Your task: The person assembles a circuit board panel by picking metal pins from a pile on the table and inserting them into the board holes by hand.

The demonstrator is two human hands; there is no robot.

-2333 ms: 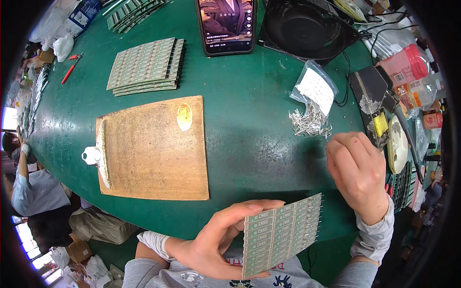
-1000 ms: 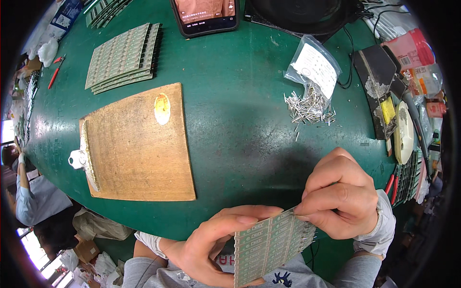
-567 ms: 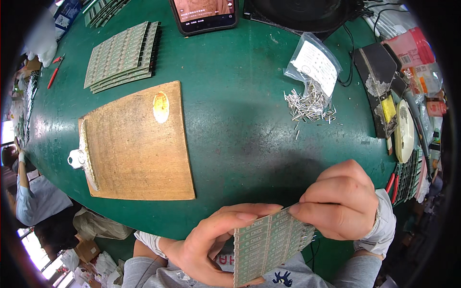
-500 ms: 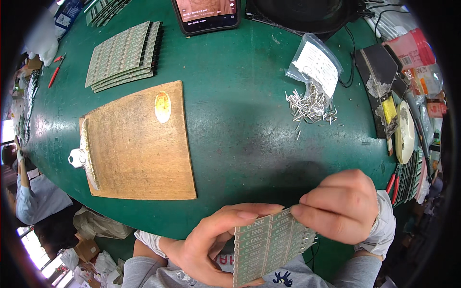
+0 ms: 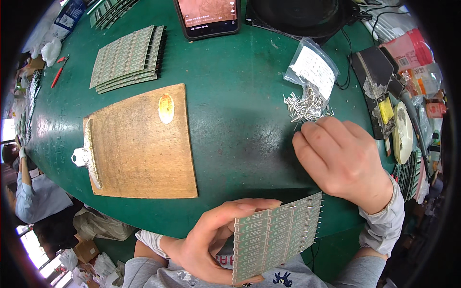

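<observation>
My left hand (image 5: 211, 245) holds a green circuit board panel (image 5: 273, 240) tilted up by its left side, thumb behind the top edge. Rows of small printed outlines cover the board, and thin metal pins stick out along its right side. Above and to the right of it is my right hand (image 5: 343, 158), its fingers curled together at the near edge of a pile of small silver pins (image 5: 305, 106). The fingertips are partly hidden, so whatever they pinch cannot be made out. Those pins spill from a clear plastic bag (image 5: 313, 62) with a white label.
A wooden clipboard (image 5: 141, 149) lies on the green table (image 5: 230, 110). Behind it sits a stack of circuit boards (image 5: 126, 57), with red-handled cutters (image 5: 58, 73) farther left. A phone (image 5: 209, 17) and black round tray (image 5: 297, 14) are at the back; a soldering iron (image 5: 417, 127) lies right.
My right hand has left the board's upper edge and moved up and away to the pin pile. The left hand still holds the board, whose pinned right side is now uncovered.
</observation>
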